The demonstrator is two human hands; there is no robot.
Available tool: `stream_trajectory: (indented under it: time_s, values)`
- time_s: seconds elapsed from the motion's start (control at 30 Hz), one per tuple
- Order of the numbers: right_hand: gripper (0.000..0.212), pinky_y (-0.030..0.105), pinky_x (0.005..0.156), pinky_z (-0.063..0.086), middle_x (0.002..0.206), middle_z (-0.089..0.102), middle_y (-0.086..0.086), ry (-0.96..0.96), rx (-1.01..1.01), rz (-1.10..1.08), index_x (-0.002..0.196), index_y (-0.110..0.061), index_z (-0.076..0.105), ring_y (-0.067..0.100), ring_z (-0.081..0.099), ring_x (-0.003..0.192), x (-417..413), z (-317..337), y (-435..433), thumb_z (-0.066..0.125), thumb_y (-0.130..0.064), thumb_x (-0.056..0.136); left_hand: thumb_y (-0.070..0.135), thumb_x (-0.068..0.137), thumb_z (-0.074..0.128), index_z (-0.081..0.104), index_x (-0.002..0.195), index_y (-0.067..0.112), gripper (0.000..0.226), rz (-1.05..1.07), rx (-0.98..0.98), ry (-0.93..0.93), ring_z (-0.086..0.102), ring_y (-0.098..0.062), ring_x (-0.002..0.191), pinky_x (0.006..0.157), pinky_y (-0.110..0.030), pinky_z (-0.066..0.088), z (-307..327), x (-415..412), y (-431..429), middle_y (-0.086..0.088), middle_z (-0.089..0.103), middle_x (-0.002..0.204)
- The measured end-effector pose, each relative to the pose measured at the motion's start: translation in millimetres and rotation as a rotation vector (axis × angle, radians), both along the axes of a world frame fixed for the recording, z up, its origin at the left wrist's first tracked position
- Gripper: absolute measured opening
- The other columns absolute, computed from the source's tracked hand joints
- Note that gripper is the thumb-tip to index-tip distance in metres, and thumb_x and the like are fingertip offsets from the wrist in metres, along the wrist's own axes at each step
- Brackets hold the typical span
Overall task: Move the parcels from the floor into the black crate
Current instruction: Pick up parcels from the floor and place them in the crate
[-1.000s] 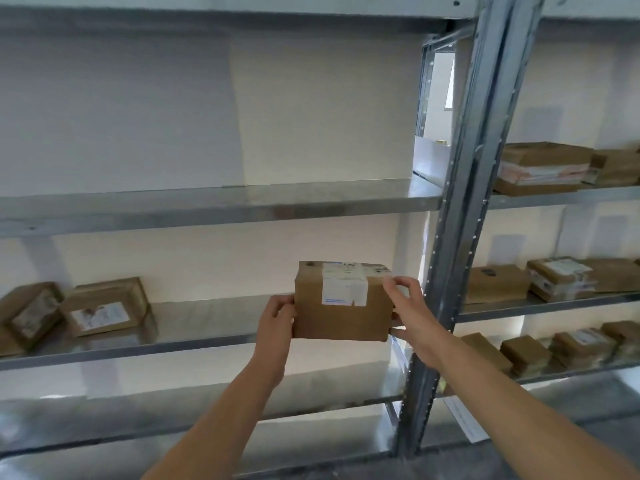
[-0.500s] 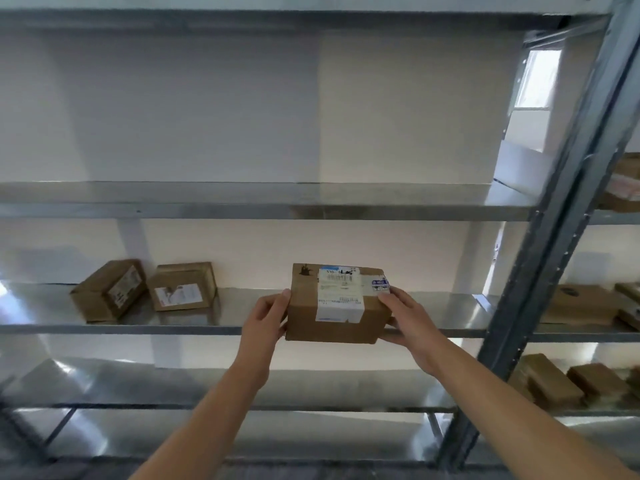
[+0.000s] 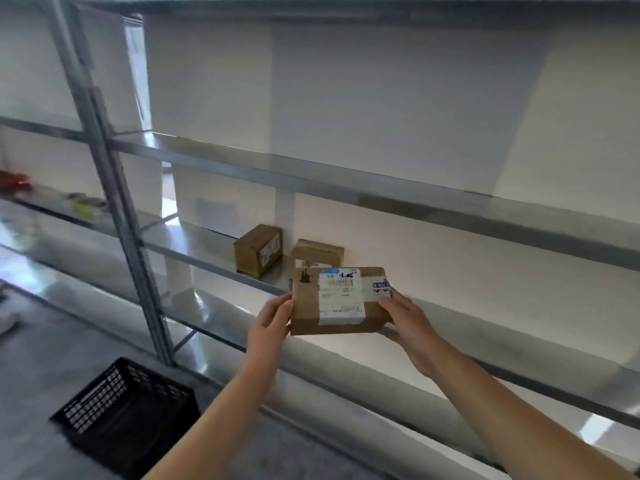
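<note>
Both hands clamp the parcel [image 3: 339,299], left hand [image 3: 272,318] and right hand [image 3: 405,317] gripping opposite ends; black crate [image 3: 128,410] sits at seven o'clock — lower it level, release inside.

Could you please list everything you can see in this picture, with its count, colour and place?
Brown cardboard parcel with a white label: one, brown, held in the air in front of the middle shelf.
Plain brown cardboard boxes: two, brown, side by side on the middle shelf, behind the held parcel.
Black plastic lattice crate: one, black, on the grey floor at lower left.
Grey metal shelving rack: one run, grey, along the white wall.
Red object: one, red, far-left shelf, too blurred to identify.
Left hand: one, gripping the parcel's left edge.
Right hand: one, gripping the parcel's right edge.
</note>
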State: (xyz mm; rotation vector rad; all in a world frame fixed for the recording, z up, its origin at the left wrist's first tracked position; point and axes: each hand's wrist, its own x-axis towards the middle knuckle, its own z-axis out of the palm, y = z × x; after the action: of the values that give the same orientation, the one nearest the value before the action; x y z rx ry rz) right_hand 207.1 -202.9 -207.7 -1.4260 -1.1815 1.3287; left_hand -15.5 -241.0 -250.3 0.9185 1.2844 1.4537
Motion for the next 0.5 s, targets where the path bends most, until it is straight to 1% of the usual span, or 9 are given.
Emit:
stream_trajectory:
  time_s: [0.03,0.1,0.17,0.23,0.3,0.33,0.4,0.43,0.5]
  values:
    - [0.029,0.042,0.107,0.046,0.123,0.065,-0.002,-0.007,-0.005,0.026,0.130,-0.034,0.057,0.016,0.060,0.114,-21,-3,4,0.047,-0.028,0.103,0.033,0.099,0.054,0.068,0.113,0.031,0.020,0.036,-0.003,0.000,0.067,-0.019,0.107,0.100,-0.040,0.051,-3,-19,-3,0.001,0.072,0.111]
    - [0.023,0.041,0.106,0.045,0.122,0.063,-0.005,-0.018,-0.003,0.092,0.115,-0.040,0.062,0.015,0.059,0.113,-63,-9,10,0.048,-0.027,0.102,0.029,0.099,0.054,0.069,0.108,0.034,0.018,0.117,-0.004,-0.002,0.067,-0.018,0.106,0.098,-0.039,0.052,-11,-55,-11,0.000,0.072,0.111]
    - [0.023,0.032,0.094,0.049,0.115,0.065,-0.012,-0.028,0.016,0.165,0.102,-0.042,0.064,0.009,0.061,0.107,-103,-17,17,0.050,-0.024,0.101,0.028,0.099,0.053,0.068,0.110,0.037,0.020,0.187,-0.011,-0.005,0.065,-0.018,0.109,0.101,-0.039,0.050,-20,-86,-23,0.002,0.071,0.113]
    - [0.025,0.021,0.077,0.049,0.109,0.068,-0.016,-0.036,0.021,0.219,0.100,-0.041,0.065,0.001,0.063,0.099,-137,-24,20,0.050,-0.021,0.100,0.026,0.100,0.053,0.066,0.114,0.037,0.022,0.243,-0.020,-0.023,0.065,-0.019,0.112,0.103,-0.039,0.049,-29,-112,-35,0.004,0.070,0.115]
    - [0.026,0.014,0.068,0.049,0.109,0.069,-0.017,-0.046,0.010,0.268,0.105,-0.040,0.067,-0.006,0.064,0.092,-165,-32,22,0.051,-0.020,0.100,0.025,0.100,0.052,0.066,0.115,0.036,0.023,0.293,-0.041,-0.034,0.068,-0.016,0.107,0.102,-0.039,0.050,-36,-135,-45,0.008,0.074,0.107]
    - [0.027,0.013,0.068,0.049,0.112,0.069,-0.015,-0.054,0.005,0.294,0.112,-0.039,0.067,-0.005,0.064,0.093,-176,-36,22,0.052,-0.021,0.100,0.026,0.101,0.052,0.066,0.114,0.037,0.023,0.315,-0.055,-0.030,0.069,-0.014,0.105,0.101,-0.039,0.050,-38,-146,-48,0.011,0.075,0.102]
    - [0.034,0.018,0.074,0.049,0.120,0.066,-0.011,-0.061,-0.015,0.343,0.130,-0.036,0.060,0.003,0.062,0.106,-194,-43,27,0.053,-0.022,0.100,0.026,0.100,0.052,0.067,0.109,0.043,0.024,0.353,-0.077,-0.014,0.068,-0.013,0.105,0.102,-0.040,0.050,-41,-164,-51,0.016,0.074,0.099]
    - [0.037,0.020,0.076,0.049,0.121,0.065,-0.011,-0.059,-0.031,0.366,0.135,-0.036,0.057,0.006,0.060,0.109,-202,-47,30,0.052,-0.023,0.100,0.028,0.100,0.053,0.068,0.106,0.045,0.024,0.369,-0.086,-0.007,0.067,-0.013,0.107,0.102,-0.039,0.049,-43,-172,-51,0.017,0.074,0.098]
    - [0.038,0.020,0.076,0.049,0.117,0.066,-0.014,-0.058,-0.049,0.416,0.136,-0.036,0.056,0.005,0.060,0.107,-216,-53,39,0.051,-0.022,0.101,0.030,0.098,0.055,0.070,0.103,0.048,0.024,0.404,-0.093,-0.006,0.066,-0.010,0.108,0.102,-0.037,0.049,-47,-183,-48,0.019,0.073,0.100]
